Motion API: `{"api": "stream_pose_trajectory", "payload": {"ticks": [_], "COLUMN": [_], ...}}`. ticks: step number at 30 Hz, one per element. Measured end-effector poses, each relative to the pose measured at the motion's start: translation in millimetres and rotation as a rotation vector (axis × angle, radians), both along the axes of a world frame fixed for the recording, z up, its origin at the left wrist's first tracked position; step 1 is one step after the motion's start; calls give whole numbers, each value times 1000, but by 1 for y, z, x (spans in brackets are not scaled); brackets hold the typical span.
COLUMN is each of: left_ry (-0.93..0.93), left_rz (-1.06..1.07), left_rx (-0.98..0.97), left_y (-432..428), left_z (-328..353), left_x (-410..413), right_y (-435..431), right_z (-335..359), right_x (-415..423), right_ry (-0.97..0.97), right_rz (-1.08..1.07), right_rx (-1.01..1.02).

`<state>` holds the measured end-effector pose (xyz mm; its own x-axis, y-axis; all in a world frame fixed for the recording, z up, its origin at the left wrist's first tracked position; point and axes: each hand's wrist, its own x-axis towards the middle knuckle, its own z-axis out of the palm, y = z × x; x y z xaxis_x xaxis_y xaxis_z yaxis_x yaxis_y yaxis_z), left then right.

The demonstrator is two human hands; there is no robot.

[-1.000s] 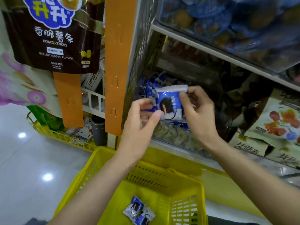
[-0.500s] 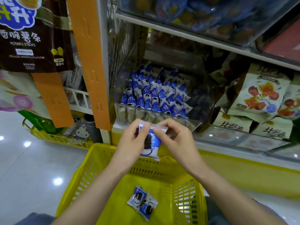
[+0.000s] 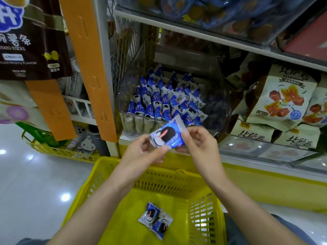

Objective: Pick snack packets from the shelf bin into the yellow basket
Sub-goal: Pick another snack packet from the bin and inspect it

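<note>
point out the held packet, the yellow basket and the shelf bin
held packet [image 3: 166, 137], head view, the cookie picture on its front
yellow basket [image 3: 168, 181], head view, its far slotted wall
shelf bin [image 3: 136, 123], head view, its clear front wall

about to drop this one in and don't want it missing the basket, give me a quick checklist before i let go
1. Grip on the held packet: ok, the left hand pinches its lower left edge and the right hand pinches its right edge.
2. Packet out of the shelf bin: ok, it is in front of the bin's clear front wall.
3. Yellow basket below the hands, top open: ok.
4. Packet straight over the basket floor: cannot tell; it shows near the far rim.
5. Room in the basket: ok, only two packets lie on its floor.
6. Wrapper intact: cannot tell, the back is hidden.
</note>
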<state>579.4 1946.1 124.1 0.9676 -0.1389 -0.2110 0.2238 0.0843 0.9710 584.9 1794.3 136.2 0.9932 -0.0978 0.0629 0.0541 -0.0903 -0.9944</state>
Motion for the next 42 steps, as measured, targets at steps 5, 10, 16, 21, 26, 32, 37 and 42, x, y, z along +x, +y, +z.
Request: {"api": "stream_pose_trajectory", "payload": {"ticks": [5, 10, 16, 21, 26, 32, 37, 42], "left_ry": [-140, -245, -521, -536, -420, -208, -290, -198], "left_rz": [213, 235, 94, 79, 119, 24, -6, -14], "left_rx": [-44, 88, 454, 480, 356, 165, 280, 194], "left_y": [6, 9, 5, 2, 0, -4, 1, 0], "left_z": [-1, -1, -3, -5, -5, -2, -7, -12], "left_x": [3, 4, -3, -5, -4, -5, -4, -1], "right_y": [2, 1, 6, 5, 4, 2, 0, -2], "right_z": [-1, -6, -5, -4, 3, 1, -2, -3], "right_x": [-2, -9, -9, -7, -4, -4, -6, -5], "right_ry": [149, 221, 11, 25, 247, 154, 64, -133], "right_rz": [144, 351, 276, 267, 342, 219, 279, 212], "right_rx": [-4, -349, -321, -282, -35, -49, -235, -555]}}
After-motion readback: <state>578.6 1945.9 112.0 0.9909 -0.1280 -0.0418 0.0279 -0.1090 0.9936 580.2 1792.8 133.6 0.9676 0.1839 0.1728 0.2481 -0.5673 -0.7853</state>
